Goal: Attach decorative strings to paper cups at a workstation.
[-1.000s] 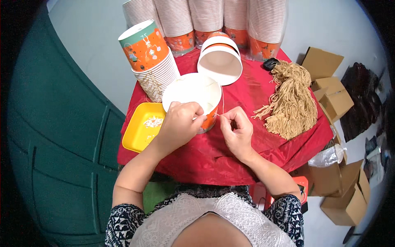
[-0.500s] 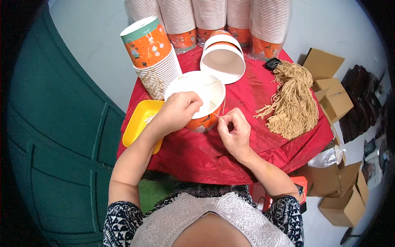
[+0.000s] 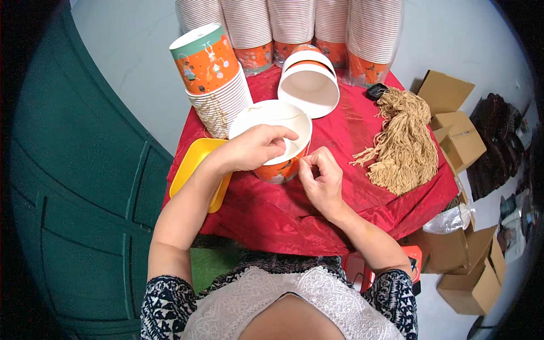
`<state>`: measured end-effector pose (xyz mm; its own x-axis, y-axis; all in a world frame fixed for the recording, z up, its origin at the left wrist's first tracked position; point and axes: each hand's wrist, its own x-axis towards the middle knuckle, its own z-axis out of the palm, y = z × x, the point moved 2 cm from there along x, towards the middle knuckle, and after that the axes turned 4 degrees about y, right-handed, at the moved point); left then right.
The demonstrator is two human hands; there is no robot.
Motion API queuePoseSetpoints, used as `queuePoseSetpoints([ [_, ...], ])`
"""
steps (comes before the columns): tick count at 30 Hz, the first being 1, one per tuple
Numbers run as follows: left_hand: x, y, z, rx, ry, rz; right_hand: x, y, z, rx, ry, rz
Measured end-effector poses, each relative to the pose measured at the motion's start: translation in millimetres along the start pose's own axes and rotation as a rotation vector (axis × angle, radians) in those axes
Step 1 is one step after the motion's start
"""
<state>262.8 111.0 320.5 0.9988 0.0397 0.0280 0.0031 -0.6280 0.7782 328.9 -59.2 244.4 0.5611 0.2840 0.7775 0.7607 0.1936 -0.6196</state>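
Bucket (image 3: pixel 276 173), orange with a white inside, stands mouth up near the front of the red cloth (image 3: pixel 340 226). Leftmost is a yellow tray (image 3: pixel 182 174), its contents hidden. Behind it leans a stack (image 3: pixel 238 96) with tan loops (image 3: pixel 213 113) hanging down its rims; those pieces look to be strung already, as far as one can judge. The left hand (image 3: pixel 258 148) reaches over the bucket's near rim, index finger and thumb apart, nothing seen between them; whether it touches the rim I cannot tell. Cord (image 3: pixel 281 119) lies across the bucket's inside, so this one seems part-way done. Beyond, tipped buckets (image 3: pixel 309 89) show no cord. The right hand (image 3: pixel 322 175) is at the bucket's right side, thumb and index pinched, seemingly on a thin end; any fastening there is unclear. Farthest right lies a thick tan bundle (image 3: pixel 402 147), apparently yet unused.
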Motion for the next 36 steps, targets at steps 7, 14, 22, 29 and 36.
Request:
queuePoseSetpoints([
  [7, 13.2, 1.4, 0.5, 0.026, -0.200, -0.030, 0.9, 2.2, 5.2, 0.024, -0.013, 0.020],
  [14, 11.7, -2.8, 8.7, 0.027, -0.077, -0.027, 3.2, -0.4, 4.7, 0.104, -0.080, 0.189],
  [22, -7.9, 23.1, 29.9, 0.205, 0.075, 0.034, 29.0, 10.3, -14.6, 0.202, -0.497, 0.916],
  [29, -13.9, 28.3, 40.6, 0.579, 0.221, 0.182, 33.3, 9.3, -16.6, 0.316, -0.517, 1.006],
  [36, 11.8, -2.9, 44.0, 0.763, 0.395, 0.009, 37.9, 42.2, 8.7, 0.466, -0.494, 1.049],
])
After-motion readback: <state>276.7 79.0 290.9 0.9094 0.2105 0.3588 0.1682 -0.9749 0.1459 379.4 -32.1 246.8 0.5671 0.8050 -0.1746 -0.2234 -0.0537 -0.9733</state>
